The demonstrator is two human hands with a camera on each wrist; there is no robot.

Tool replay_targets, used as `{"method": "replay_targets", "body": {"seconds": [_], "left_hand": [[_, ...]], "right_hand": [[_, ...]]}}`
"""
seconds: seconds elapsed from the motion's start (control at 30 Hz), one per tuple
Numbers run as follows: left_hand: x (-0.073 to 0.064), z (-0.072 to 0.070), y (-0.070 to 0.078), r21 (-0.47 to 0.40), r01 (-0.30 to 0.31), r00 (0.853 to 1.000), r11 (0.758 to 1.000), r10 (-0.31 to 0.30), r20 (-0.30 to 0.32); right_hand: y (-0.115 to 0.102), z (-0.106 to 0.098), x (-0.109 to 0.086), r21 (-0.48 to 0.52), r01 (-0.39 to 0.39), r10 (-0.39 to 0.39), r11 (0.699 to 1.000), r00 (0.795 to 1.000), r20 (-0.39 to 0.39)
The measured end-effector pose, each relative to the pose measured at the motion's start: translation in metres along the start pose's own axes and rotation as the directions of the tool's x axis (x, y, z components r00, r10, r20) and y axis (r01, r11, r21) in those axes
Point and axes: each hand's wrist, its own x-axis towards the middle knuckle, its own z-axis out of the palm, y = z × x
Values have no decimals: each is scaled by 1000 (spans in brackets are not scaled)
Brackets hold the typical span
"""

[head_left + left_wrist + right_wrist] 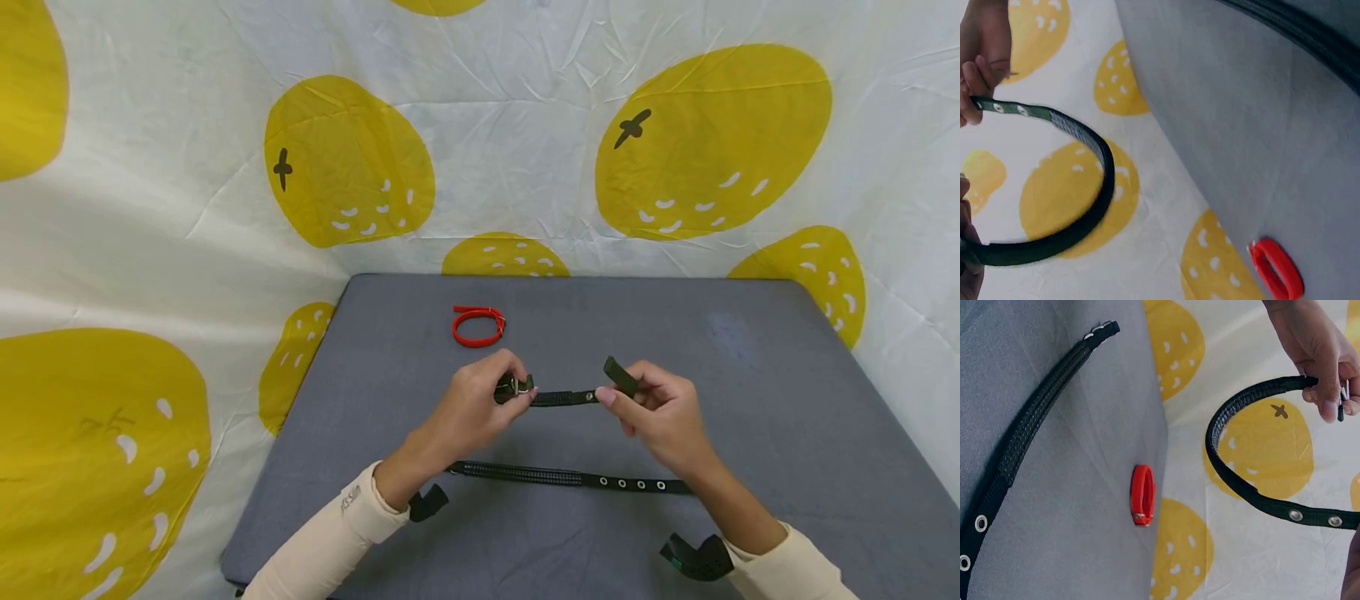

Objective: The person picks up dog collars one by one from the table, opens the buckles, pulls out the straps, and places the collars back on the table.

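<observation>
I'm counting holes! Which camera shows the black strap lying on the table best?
The head view: four holes show in the black strap on the table. The right wrist view shows two holes before its edge cuts the strap off. The left wrist view catches only a dark stretch, no holes.

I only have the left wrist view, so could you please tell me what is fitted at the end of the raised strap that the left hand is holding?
Observer: The head view shows a metal buckle at that end of the raised strap, beside the thumb of the left hand.
Operator: Thank you; I see only part of the dark lower strap lying on the table, so could you tell me whether it has any holes?
Observer: Yes, the head view shows four metal-rimmed holes in a row along it; any further ones would be hidden behind the right forearm.
</observation>
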Motion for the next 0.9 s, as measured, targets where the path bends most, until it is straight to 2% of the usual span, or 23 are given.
{"method": "replay_targets", "body": {"seconds": [0.23,0.4,0.63,0.9], "left_hand": [[-3,-2,-7,185,-25,995,982,43,-93],[-5,-2,-11,234,-17,991,972,48,-127],[-9,-4,-19,289,30,982,957,26,-189],[-14,-6,-28,376,125,971,918,-36,-235]], "right_hand": [[2,-4,2,54,95,-87,994,987,-137],[3,-6,2,75,133,-119,988,978,-171],[6,-7,2,84,180,-161,980,966,-202],[10,-13,-1,85,180,-159,980,964,-214]]}}
